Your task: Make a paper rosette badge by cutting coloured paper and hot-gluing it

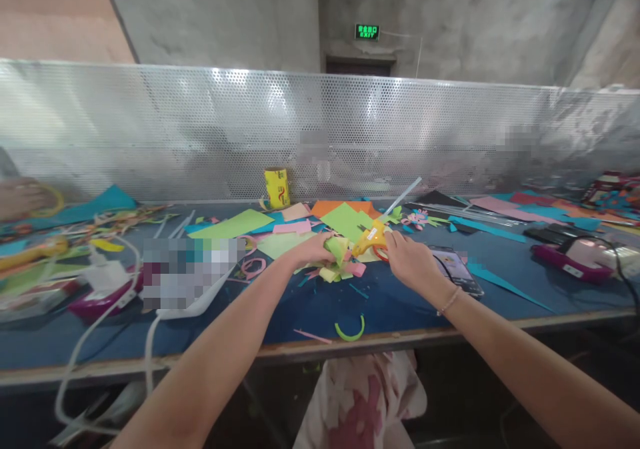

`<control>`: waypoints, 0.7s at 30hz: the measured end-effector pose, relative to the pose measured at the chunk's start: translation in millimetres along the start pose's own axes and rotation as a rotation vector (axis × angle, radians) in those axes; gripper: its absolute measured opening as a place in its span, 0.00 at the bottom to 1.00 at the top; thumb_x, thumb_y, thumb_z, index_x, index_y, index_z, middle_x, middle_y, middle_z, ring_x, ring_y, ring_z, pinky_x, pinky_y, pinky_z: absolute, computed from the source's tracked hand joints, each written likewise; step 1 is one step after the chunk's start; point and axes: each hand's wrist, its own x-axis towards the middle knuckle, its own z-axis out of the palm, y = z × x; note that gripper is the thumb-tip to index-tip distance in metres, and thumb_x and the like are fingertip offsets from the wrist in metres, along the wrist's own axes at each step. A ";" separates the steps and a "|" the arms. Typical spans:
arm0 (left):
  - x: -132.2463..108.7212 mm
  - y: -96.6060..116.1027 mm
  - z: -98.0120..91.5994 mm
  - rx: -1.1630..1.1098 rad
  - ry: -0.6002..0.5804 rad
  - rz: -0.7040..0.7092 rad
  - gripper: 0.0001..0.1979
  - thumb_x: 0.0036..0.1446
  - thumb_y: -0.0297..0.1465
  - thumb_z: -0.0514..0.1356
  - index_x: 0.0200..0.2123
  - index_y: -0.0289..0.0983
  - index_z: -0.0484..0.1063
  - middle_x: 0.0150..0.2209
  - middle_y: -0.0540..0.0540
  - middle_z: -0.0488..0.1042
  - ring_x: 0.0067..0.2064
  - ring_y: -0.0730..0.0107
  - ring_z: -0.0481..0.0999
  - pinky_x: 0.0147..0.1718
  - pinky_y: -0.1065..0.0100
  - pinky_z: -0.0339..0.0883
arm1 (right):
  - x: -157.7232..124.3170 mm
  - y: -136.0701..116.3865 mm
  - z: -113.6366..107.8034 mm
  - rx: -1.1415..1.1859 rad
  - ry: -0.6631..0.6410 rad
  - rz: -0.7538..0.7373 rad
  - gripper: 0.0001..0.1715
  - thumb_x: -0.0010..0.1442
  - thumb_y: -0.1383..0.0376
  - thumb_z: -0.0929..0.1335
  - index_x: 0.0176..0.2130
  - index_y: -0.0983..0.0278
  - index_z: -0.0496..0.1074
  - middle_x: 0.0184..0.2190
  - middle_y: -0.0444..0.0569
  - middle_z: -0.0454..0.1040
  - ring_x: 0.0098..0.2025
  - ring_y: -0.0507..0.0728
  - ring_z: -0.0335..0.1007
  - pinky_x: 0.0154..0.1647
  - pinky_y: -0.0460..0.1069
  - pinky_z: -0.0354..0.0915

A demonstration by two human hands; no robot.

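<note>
My left hand (316, 249) is closed on a cluster of yellow-green and pink paper pieces (340, 262), just above the table; its fingers are partly hidden by the paper. In my right hand (409, 259) is a yellow glue gun (369, 237), with a clear glue stick (404, 194) sticking out of its back. The gun's nozzle points left and meets or nearly meets the paper cluster; I cannot tell which. Green paper sheets (346, 222) lie just behind both hands. A phone (463, 272) with a lit screen rests beside my right wrist.
A yellow roll (277, 189) stands against the perforated metal divider (200, 129). Purple power strips (573, 264) sit at both sides, with a white cable (75, 362) on the left. Near the front edge lies a green curl (350, 331). Another person's hand (23, 198) is at far left.
</note>
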 end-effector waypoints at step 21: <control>0.5 0.8 1.0 -0.076 -0.052 0.027 0.23 0.35 0.26 0.60 0.41 0.35 0.66 0.30 0.49 0.70 0.30 0.69 0.71 0.23 0.73 0.64 | 2.9 -9.4 -6.4 0.011 0.030 -0.038 0.18 0.61 0.69 0.53 0.49 0.69 0.58 0.41 0.58 0.65 0.37 0.57 0.64 0.29 0.47 0.58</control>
